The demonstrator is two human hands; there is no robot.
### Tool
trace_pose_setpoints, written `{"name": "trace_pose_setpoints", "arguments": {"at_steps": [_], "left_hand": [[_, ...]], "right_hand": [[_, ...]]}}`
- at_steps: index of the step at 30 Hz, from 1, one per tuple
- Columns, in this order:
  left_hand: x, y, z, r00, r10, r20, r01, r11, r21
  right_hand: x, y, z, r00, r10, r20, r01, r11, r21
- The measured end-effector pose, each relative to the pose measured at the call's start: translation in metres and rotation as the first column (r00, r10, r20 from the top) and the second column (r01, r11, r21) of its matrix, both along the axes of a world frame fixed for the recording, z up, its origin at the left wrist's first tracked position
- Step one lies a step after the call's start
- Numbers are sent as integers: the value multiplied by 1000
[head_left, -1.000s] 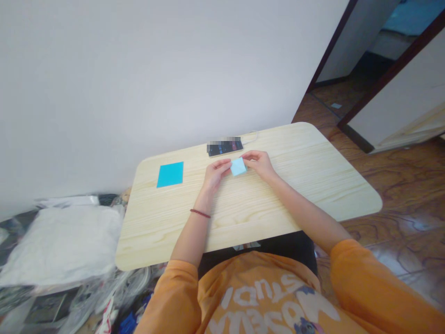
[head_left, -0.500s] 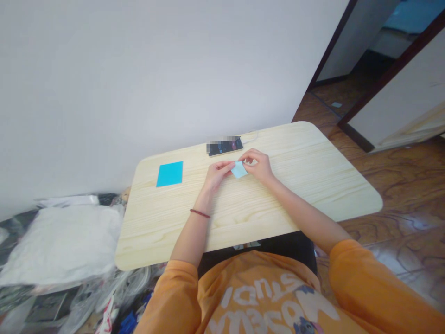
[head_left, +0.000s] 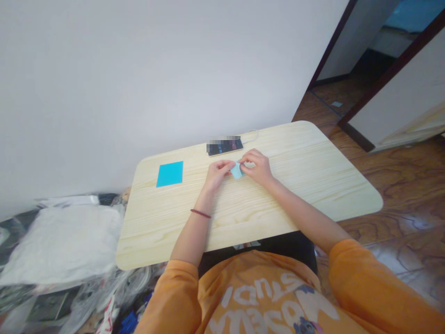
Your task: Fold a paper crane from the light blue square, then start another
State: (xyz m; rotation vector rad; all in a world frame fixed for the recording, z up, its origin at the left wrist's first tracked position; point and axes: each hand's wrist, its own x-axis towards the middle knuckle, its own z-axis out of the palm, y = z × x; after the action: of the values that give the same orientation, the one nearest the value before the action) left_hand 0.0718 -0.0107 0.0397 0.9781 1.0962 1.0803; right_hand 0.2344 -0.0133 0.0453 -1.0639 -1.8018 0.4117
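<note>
Pale wood table [head_left: 278,204]: small light-blue paper [head_left: 237,170] pinched between left hand [head_left: 217,174] and right hand [head_left: 256,167], fingertips together; phone [head_left: 225,146] just beyond, its writing blurred.

I log a pale wood table [head_left: 313,185]; on it a bright blue paper square [head_left: 169,174], and a dark phone [head_left: 225,146] by the far edge.

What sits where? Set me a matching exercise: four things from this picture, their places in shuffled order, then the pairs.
1 pale blue paper
2 bright blue sheet
3 phone
4 red bracelet

A on the left wrist
B pinched between left hand and right hand
C flat on the table, left part
D by the table's far edge

Pairs: 1-B, 2-C, 3-D, 4-A
</note>
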Motion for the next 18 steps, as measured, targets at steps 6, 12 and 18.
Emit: {"name": "trace_pose_setpoints", "arguments": {"at_steps": [6,12,18], "left_hand": [[5,-2,0,999,-25,20,25,1000,19],[8,-5,1,994,14,106,-23,996,86],[7,-1,-4,998,28,61,-33,996,87]], "right_hand": [[-5,-3,3,997,-71,-7,71,997,0],[-6,-3,5,980,-173,-98,163,981,-102],[-5,-3,4,993,-88,-73,81,992,-98]]}}
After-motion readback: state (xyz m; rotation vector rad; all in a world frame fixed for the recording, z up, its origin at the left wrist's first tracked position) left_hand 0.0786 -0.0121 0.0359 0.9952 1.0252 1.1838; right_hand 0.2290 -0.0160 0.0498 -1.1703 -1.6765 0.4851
